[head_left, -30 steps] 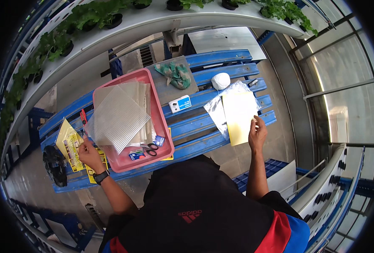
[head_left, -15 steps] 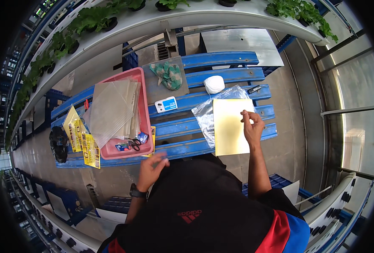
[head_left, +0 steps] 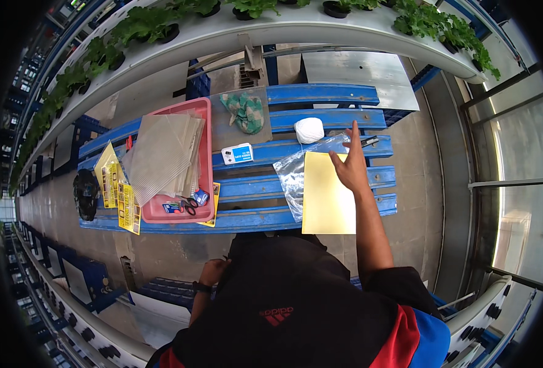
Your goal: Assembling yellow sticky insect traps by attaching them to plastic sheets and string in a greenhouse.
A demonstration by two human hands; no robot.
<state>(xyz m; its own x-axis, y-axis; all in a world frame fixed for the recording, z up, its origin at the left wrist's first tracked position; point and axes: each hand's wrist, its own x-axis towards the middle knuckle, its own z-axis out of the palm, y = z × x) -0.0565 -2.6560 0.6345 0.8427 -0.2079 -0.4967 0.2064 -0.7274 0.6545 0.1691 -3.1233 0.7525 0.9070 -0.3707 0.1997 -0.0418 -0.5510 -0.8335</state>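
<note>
From where I stood, little looked done: one yellow sheet (head_left: 330, 196) lay flat, out on the blue table (head_left: 253, 218), just bodyward of the right hand's (head_left: 352, 168) fingers and partly over a clear plastic bag (head_left: 290, 190). Those fingers were spread wide, with nothing I could see in them (whether the thumb brushed the sheet, I couldn't tell). The left hand (head_left: 213, 270) was by the waist, its fingers too hidden to read. Well left of the right fingers, a pink tray (head_left: 206, 153) held a fanned pile of translucent sheets (head_left: 161, 150), none laid out, plus scissors (head_left: 189, 207) and small packets (head_left: 201, 197). Nearer those fingers, a blue-and-white box (head_left: 238, 154) showed only its outside.
</note>
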